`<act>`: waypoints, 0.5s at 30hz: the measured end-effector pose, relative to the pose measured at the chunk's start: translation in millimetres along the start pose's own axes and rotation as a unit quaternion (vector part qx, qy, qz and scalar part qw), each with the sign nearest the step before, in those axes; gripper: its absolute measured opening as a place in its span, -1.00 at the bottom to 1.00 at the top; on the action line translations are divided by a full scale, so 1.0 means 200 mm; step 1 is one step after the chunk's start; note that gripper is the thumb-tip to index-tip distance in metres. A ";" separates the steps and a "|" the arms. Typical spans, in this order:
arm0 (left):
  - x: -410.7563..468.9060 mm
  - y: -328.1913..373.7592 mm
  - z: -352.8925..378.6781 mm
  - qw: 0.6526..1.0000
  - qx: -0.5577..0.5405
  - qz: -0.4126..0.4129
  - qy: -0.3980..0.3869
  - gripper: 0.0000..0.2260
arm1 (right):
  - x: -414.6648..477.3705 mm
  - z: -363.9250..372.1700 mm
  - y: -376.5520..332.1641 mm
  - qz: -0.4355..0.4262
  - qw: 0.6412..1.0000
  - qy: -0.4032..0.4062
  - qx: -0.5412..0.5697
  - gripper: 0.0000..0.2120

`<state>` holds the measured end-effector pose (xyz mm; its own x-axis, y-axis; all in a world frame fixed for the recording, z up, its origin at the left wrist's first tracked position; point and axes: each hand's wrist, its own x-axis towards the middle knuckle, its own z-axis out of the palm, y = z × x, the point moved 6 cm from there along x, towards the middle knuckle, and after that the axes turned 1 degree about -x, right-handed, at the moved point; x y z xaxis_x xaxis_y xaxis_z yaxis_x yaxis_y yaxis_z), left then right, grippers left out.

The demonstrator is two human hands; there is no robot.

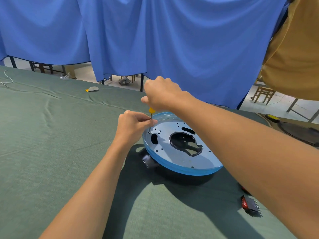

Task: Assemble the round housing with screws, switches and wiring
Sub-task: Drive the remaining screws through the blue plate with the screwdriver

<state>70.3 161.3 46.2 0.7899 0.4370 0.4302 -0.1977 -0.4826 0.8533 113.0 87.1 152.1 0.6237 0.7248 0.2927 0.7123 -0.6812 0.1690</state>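
The round housing (179,159) lies on the green cloth table (51,152): a black body under a blue plate with several holes and a large dark opening in the middle. My right hand (162,94) grips a screwdriver (151,116) with a yellow handle from above. Its tip stands on the plate's left edge, where a screw is too small to make out. My left hand (133,125) pinches the metal shaft just above the plate. A red and black rocker switch (249,204) with metal pins lies on the cloth under my right forearm.
A blue curtain (155,40) hangs behind the table's far edge. A small grey and yellow piece (92,89) and a white string (6,80) lie far left. A round black and yellow object (272,117) sits at the right, beside a person in a mustard shirt (293,57).
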 end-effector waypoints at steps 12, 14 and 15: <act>0.00 0.00 0.00 0.999 0.022 0.008 -0.025 -0.96 | 0.02 0.01 0.02 0.021 0.998 -0.004 0.053 -0.67; -0.01 0.00 -0.01 1.000 0.015 0.012 -0.001 -0.94 | 0.02 0.03 0.03 0.034 0.998 -0.010 0.054 -0.69; -0.01 0.00 -0.01 1.000 0.016 0.011 -0.003 -0.93 | 0.01 0.02 0.04 0.033 0.997 -0.021 0.061 -0.65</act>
<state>67.6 162.0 46.4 0.7889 0.4224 0.4464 -0.1956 -0.5160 0.8339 122.0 83.7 150.0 0.6822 0.6838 0.2589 0.7012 -0.7122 0.0337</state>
